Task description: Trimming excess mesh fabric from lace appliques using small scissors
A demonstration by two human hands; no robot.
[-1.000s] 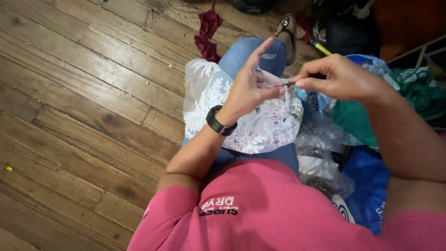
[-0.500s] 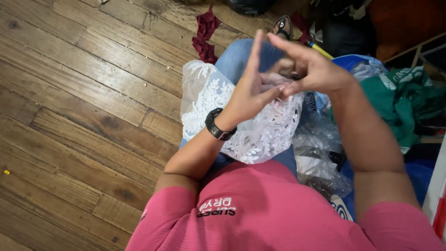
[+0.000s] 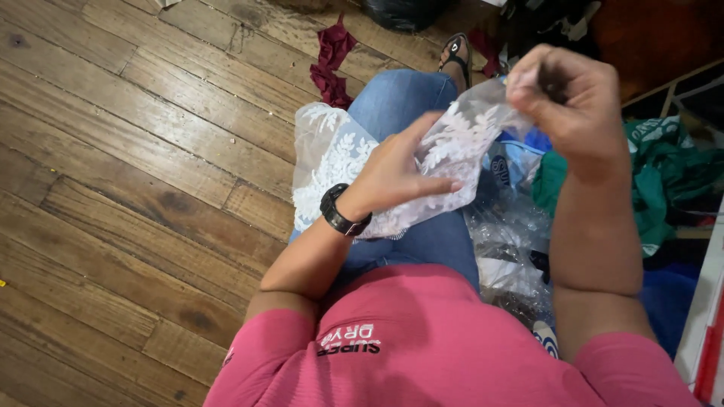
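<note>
My left hand (image 3: 392, 172) lies flat on the white lace fabric (image 3: 332, 154), fingers stretched out and thumb raised, pressing the cloth against my thigh rather than gripping it. The lace drapes over my blue-jeaned leg (image 3: 400, 102), one edge hanging toward the wooden floor (image 3: 128, 158), where a dark red cloth scrap (image 3: 332, 56) lies past my knee. A black watch (image 3: 343, 215) sits on my left wrist. Further right, my right hand (image 3: 569, 102) is raised and curled closed, pinching a corner of the same lace and pulling it taut. Below it lie clear plastic bags (image 3: 513, 241), and green cloth (image 3: 656, 177) sits at the far right.
</note>
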